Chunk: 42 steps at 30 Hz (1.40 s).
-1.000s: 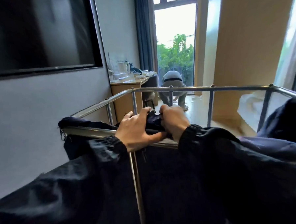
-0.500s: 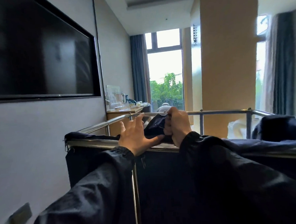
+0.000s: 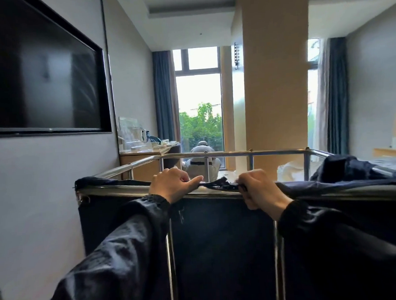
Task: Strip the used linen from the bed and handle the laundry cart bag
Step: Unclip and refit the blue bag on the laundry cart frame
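Note:
A dark navy laundry bag [image 3: 222,235] hangs inside a chrome-railed laundry cart [image 3: 229,154] right in front of me. Its top edge is folded over the near rail. My left hand [image 3: 171,185] and my right hand [image 3: 258,188] sit on that rail, a short way apart. Between them stretches a dark strip of the bag's fabric [image 3: 219,185]; each hand pinches one end of it. More bag cloth is bunched over the rail at the right [image 3: 344,167]. White linen [image 3: 290,170] shows beyond the cart's far side.
A grey wall with a black TV [image 3: 39,71] runs close along the left. Beyond the cart stand a wooden desk with a kettle and cups [image 3: 144,148], a grey chair [image 3: 202,163], a tan pillar [image 3: 278,76] and tall windows with blue curtains.
My hands have moved apart along the near rail, pulling the fabric strip taut between them. The view has tilted upward, showing more ceiling and TV.

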{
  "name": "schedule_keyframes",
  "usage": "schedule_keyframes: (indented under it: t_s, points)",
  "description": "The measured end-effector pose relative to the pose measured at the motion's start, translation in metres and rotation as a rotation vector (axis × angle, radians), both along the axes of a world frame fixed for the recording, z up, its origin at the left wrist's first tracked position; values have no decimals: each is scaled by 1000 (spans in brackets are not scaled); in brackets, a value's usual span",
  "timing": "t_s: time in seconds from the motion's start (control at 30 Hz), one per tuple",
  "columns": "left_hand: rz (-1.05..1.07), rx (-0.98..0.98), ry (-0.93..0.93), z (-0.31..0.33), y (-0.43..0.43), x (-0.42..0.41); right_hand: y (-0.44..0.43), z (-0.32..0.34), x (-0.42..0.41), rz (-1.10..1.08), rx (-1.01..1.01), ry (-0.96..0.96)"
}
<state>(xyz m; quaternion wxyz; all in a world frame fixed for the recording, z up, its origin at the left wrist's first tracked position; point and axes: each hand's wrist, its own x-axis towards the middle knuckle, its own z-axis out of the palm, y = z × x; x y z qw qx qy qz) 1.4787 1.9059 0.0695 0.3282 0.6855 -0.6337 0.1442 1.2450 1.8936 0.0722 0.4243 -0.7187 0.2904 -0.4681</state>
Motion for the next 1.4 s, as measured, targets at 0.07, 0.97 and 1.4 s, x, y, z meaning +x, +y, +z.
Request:
schedule_keyframes:
  t_s: [0.07,0.97,1.4]
  points:
    - [8,21,-32,1,0,-1,1,-3,-1,-21,-43,-4]
    - [-225,-312,-524,-22,-16,-84,24,-87,-32,-290,-123,70]
    - [-158,-199,-554,-21,-10,-102,25,-118,-83,-595,-306,-33]
